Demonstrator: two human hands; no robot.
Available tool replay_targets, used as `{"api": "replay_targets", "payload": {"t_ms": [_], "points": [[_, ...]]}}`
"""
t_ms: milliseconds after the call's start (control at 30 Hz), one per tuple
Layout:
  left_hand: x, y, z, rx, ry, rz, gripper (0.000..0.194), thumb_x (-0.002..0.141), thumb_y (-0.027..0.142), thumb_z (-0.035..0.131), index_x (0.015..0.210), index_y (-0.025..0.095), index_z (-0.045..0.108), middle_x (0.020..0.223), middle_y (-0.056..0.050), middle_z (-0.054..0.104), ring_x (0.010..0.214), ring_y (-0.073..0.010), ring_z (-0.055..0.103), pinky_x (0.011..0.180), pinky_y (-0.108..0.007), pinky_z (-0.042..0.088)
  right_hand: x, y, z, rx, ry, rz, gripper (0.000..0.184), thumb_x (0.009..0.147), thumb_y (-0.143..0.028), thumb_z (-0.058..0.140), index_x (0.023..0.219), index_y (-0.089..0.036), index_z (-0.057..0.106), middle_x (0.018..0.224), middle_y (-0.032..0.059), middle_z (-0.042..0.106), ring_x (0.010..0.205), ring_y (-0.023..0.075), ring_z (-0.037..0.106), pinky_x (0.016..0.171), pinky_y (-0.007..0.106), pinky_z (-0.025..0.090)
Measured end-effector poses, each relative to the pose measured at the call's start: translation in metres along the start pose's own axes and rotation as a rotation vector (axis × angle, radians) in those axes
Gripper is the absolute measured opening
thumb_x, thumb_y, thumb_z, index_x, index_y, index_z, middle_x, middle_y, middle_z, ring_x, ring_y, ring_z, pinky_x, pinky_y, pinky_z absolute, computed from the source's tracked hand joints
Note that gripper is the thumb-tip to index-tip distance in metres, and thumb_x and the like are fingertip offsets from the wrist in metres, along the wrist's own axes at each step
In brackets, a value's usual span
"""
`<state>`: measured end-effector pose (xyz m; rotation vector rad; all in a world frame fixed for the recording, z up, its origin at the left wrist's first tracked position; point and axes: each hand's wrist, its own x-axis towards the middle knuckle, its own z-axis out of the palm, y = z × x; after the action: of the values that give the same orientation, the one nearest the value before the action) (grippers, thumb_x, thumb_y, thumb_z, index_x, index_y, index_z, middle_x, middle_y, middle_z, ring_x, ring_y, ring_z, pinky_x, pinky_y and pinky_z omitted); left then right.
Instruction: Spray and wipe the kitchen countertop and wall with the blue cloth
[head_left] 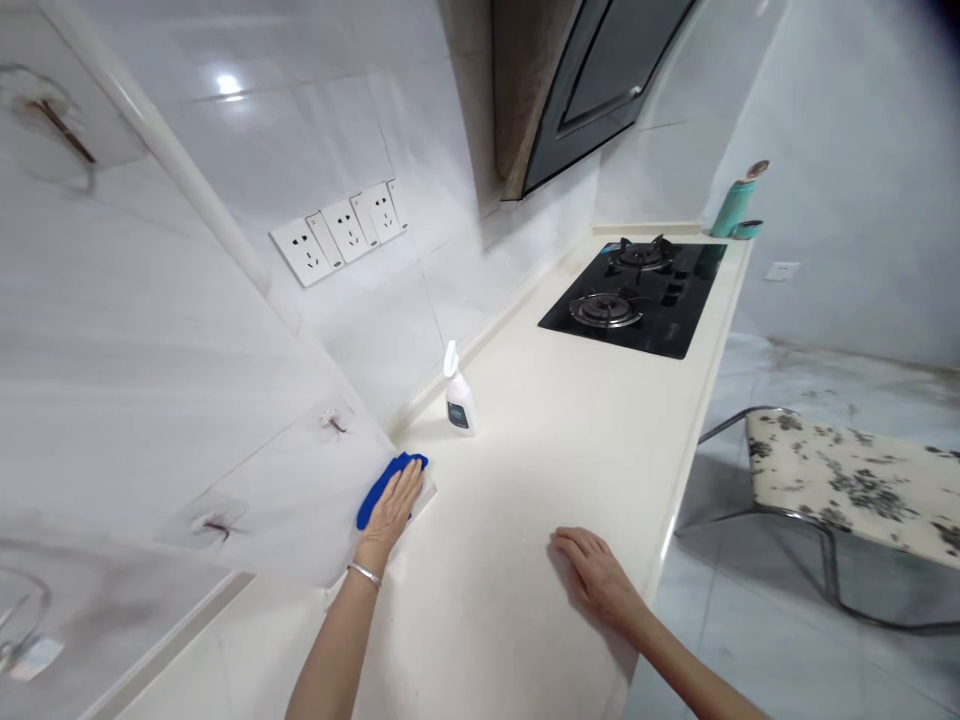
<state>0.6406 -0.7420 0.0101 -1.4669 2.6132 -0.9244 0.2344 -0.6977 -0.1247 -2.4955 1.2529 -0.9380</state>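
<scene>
1. Kitchen counter (517, 520) meets white wall tiles (247, 450);
2. left hand (388, 510) grips a blue cloth (382, 490) against the tiles, just beside the counter;
3. right hand (596, 578) lies open on the counter;
4. spray bottle (459, 395) stands on the counter too;

Premises: a kitchen, domestic in scale. A cream countertop (510, 600) runs ahead of the left hand (390, 510) and right hand (596, 578), and carries a two-burner gas hob (630, 300) farther along, beyond the right hand. A range hood (592, 90) is mounted over the hob. Glossy wall tiles (420, 180) line the side beyond the left hand, with a row of electrical sockets (337, 240) set in them. Past the counter edge, right of the right hand, are floor tiles (780, 640) and a padded seat (847, 490) on a metal frame.
</scene>
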Motion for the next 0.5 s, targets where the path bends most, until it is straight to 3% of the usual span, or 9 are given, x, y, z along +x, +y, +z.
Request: {"api": "replay_targets", "payload": {"t_ms": [100,200,333,500], "points": [[-0.011,0.005,0.015,-0.008,0.018,0.035,0.076,0.089,0.011,0.038,0.156,0.013,0.004,0.166,-0.005,0.010,0.154,-0.0138,0.008,0.131,-0.032,0.006,0.000,0.000,0.000,-0.006,-0.006,0.003,0.053,0.075,-0.001,0.043,0.123,-0.020,0.057,0.128,0.0103,0.063,0.123,0.0226,0.055,0.106,0.044,0.046],[-0.021,0.006,0.017,-0.001,0.027,0.051,0.078,0.087,0.009,0.037,0.156,0.015,0.000,0.167,-0.005,0.008,0.154,-0.0132,0.010,0.131,-0.033,0.008,0.000,-0.001,0.000,-0.004,-0.004,0.003,0.053,0.075,-0.001,0.043,0.122,-0.020,0.057,0.128,0.0104,0.063,0.123,0.0227,0.055,0.107,0.044,0.046],[-0.041,0.005,0.005,0.027,0.030,0.043,0.075,0.088,0.009,0.036,0.156,0.016,0.006,0.168,-0.002,0.007,0.154,-0.0133,0.012,0.131,-0.033,0.006,0.001,-0.003,0.000,-0.001,0.002,0.009,0.052,0.076,-0.001,0.043,0.122,-0.021,0.057,0.127,0.0103,0.063,0.122,0.0228,0.056,0.107,0.045,0.045],[-0.086,-0.004,-0.023,0.140,0.018,-0.021,0.070,0.088,0.007,0.038,0.155,0.020,0.024,0.168,0.003,0.012,0.155,-0.0137,0.011,0.131,-0.034,-0.001,0.000,0.001,0.003,-0.016,0.015,-0.008,0.052,0.076,-0.001,0.043,0.122,-0.021,0.057,0.127,0.0095,0.063,0.122,0.0218,0.056,0.106,0.042,0.046]]}}
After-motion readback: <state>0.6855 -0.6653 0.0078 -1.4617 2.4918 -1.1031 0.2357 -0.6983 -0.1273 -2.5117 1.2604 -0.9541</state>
